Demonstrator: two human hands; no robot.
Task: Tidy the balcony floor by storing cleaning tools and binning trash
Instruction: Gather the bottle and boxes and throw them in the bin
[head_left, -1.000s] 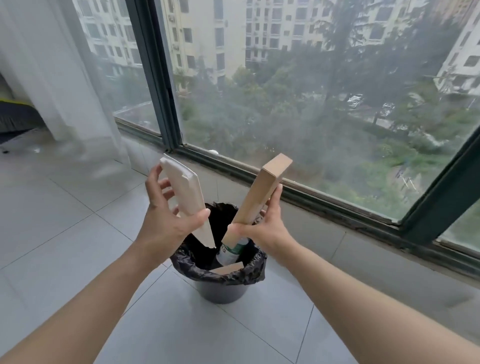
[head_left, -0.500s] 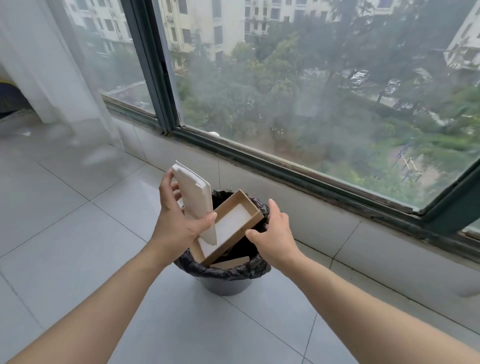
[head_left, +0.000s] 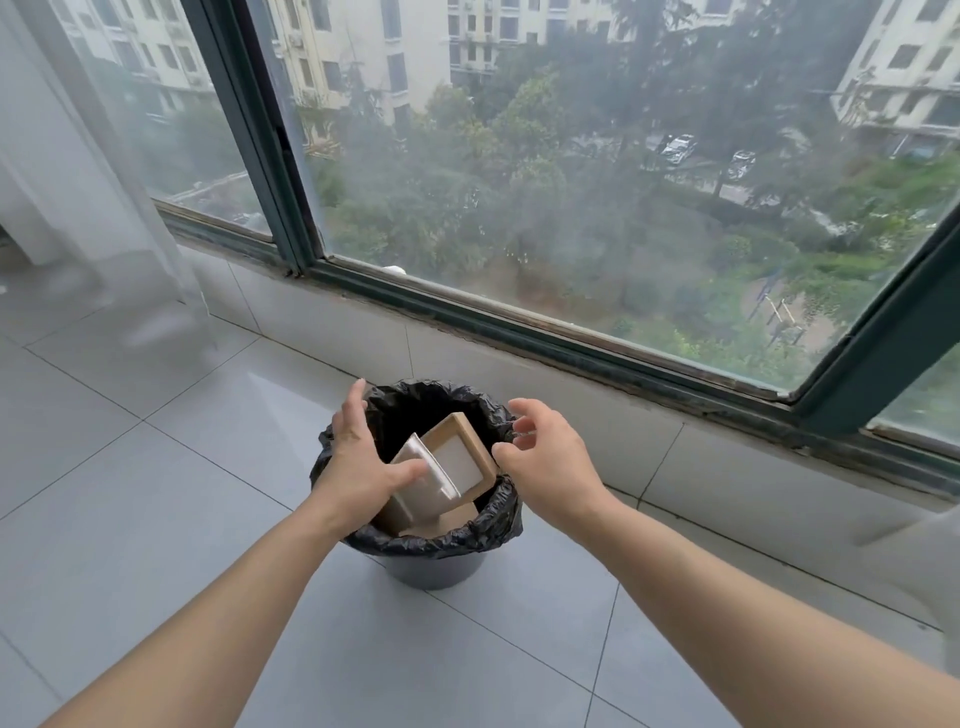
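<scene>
A grey bin lined with a black bag (head_left: 470, 535) stands on the tiled floor below the window. Inside it a brown cardboard box tray (head_left: 464, 456) with a white inner face leans tilted. A flat white box lid (head_left: 423, 491) lies against the tray's left side. My left hand (head_left: 357, 460) hovers over the bin's left rim, fingers straight, and its thumb touches the white lid. My right hand (head_left: 548, 460) is over the right rim with loosely curled fingers and holds nothing.
A low tiled ledge (head_left: 571, 410) and a dark green window frame (head_left: 519, 322) run just behind the bin. A sheer white curtain (head_left: 93, 197) hangs at the left. Grey floor tiles (head_left: 156, 493) spread to the left and front of the bin.
Both hands have come down to the bin's rim. The brown tray and the white lid have left my hands and now lie inside the bin.
</scene>
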